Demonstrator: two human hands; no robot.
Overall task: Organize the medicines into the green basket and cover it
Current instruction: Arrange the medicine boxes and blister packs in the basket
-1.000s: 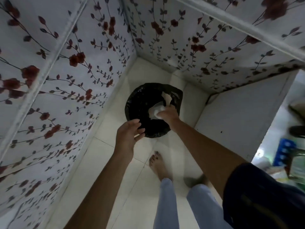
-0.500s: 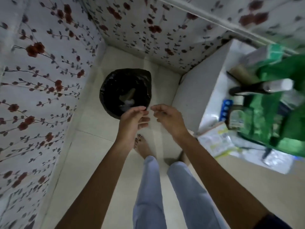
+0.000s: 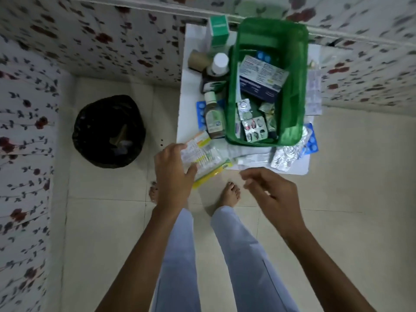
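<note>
We stand at the small white table (image 3: 191,122) with the green basket (image 3: 270,140) on it at about one o'clock from our hands, uncovered and partly filled: a blue-and-white box (image 3: 261,81) and several blister strips (image 3: 254,127) lie inside. No lid is in view. Many medicines remain outside: bottles (image 3: 213,118) stand just beside the basket's nine o'clock wall, a teal carton (image 3: 218,30) sits at eleven o'clock, and foil strips (image 3: 287,157) lie at its five o'clock corner.

Our left hand (image 3: 172,174) reaches toward twelve o'clock, fingers spread, thumb and fingertips touching the printed sachets (image 3: 200,156) that hang over the table's near edge; it looks to be closing on them, not yet clamped. Our right hand (image 3: 270,190) hovers apart from everything, fingers loosely curled, holding nothing.

We judge the sorting step is midway. The next move calls for pinching the sachet bundle firmly, since it overhangs and may slide off, then lifting it toward one o'clock into the basket.
</note>
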